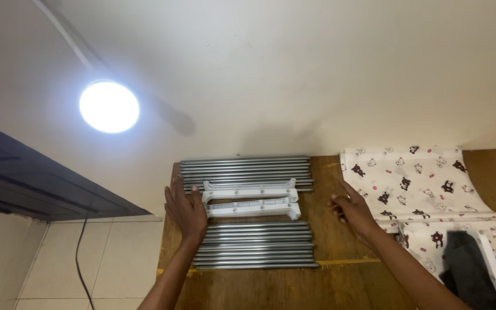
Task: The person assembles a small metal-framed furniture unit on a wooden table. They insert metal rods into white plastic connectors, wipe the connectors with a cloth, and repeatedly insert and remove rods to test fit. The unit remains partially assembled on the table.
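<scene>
a person's two bare arms reach up over a wooden desk (328,241) that stands against a pale wall; the left hand (186,211) lies flat and open, fingers spread, its palm down at the left end of a stack of grey metal rods (254,245); it touches the rod ends and the left tip of the white plastic brackets (251,201) and grips nothing; the rods lie side by side in two bundles, one nearer the wall and one nearer the person, all running left to right; the two long white brackets lie across the middle, on top of the rods, parallel to them and touching each other; the right hand (352,211) hovers just right of the rod ends, loosely open with fingers half curled, holding nothing, its edge near a folded cloth; that white cloth printed with small dark bears (414,178) covers the right part of the desk, well apart from the rods; a dark grey garment (469,270) and a white bar lie at the lower right corner, over the cloth; a round bright lamp (109,106) glows high on the left; a dark panel juts in at the far left, above pale floor tiles and a thin black cable (80,258).
</scene>
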